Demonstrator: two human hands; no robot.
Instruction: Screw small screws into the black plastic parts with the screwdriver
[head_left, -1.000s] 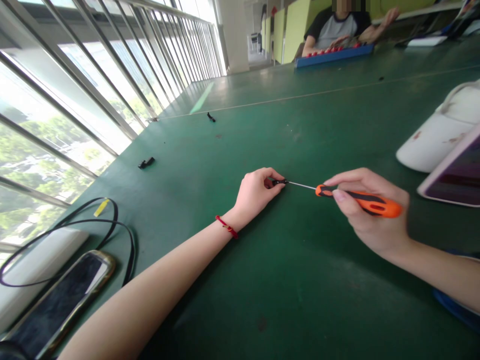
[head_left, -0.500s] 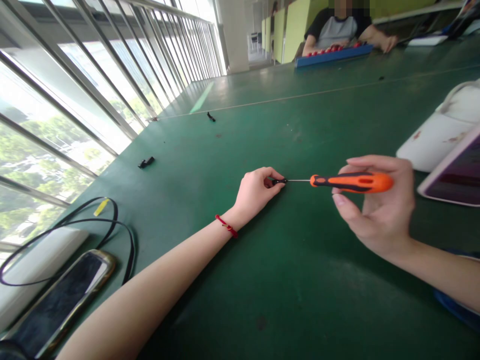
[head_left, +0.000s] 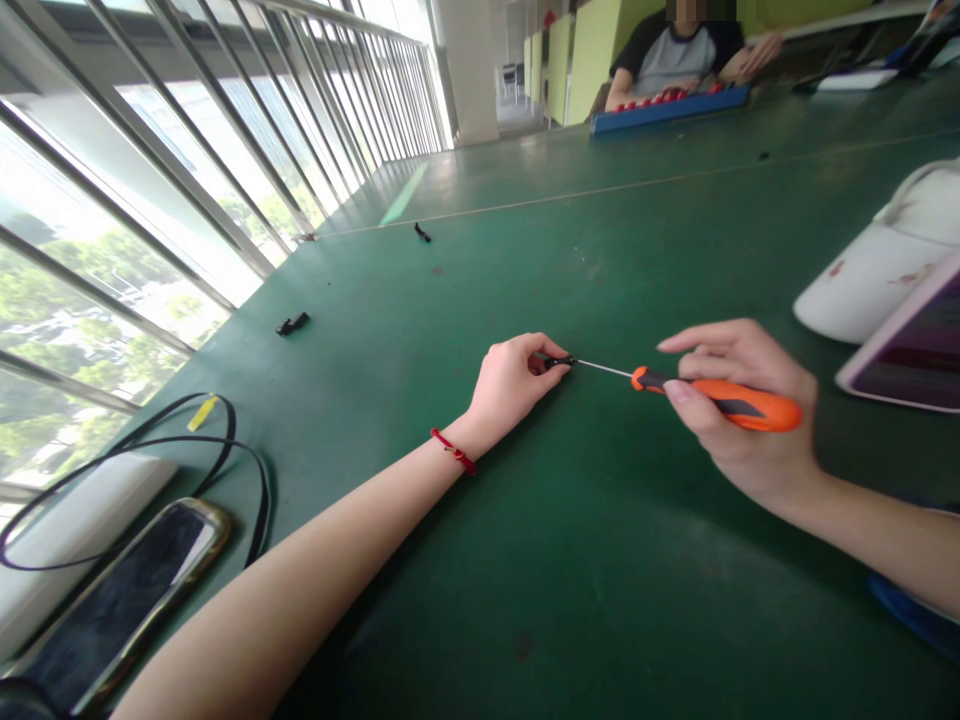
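Right hand (head_left: pixel 772 450) loosely round screwdriver (head_left: pixel 739 400), index finger raised. Ahead of its thumb, the tip meets black part (head_left: pixel 559 361), pinched in left hand (head_left: pixel 508 385). Probably mid-turning; next turn calls for steady pinch, shaft in line. Two black pieces (head_left: pixel 292 324) beyond left hand, leftward.

phone (head_left: pixel 120 600) cut off, tablet (head_left: pixel 911 345) cropped

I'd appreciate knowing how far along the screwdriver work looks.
Nothing is visibly finished. In hand, the left hand pinches a small black part, with the orange screwdriver in the right hand reaching it. A nearer black piece and a farther black piece lie apart; whether they are done or left to do, I cannot tell.
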